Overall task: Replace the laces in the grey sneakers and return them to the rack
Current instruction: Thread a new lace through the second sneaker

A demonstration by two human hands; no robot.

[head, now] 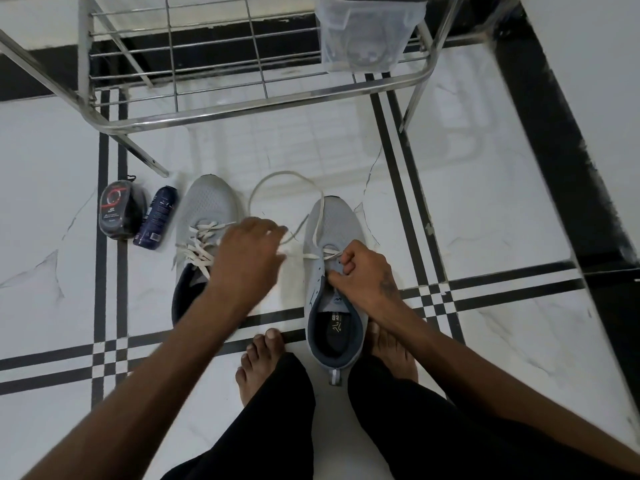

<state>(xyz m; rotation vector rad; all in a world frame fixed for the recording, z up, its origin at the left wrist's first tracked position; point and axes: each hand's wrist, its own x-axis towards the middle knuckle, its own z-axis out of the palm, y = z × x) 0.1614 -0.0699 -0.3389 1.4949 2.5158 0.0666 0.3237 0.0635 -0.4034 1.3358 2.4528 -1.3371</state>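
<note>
Two grey sneakers stand on the tiled floor, toes pointing away from me. The left sneaker (204, 209) is fully laced with a white lace. The right sneaker (334, 223) is laced only at its lowest eyelets. Its white lace (277, 176) loops out over the floor beyond the toe. My left hand (247, 252) hovers between the shoes, blurred, pinching the lace end near its fingertips. My right hand (363, 271) grips the right sneaker's upper at the eyelets, fingers curled over the lace there.
A steel wire shoe rack (242, 109) stands just beyond the shoes, with a clear plastic container (363, 32) on its right side. A shoe-polish sponge case (116, 209) and a dark spray can (156, 216) lie left of the left sneaker. My bare feet (263, 358) flank the right sneaker's heel.
</note>
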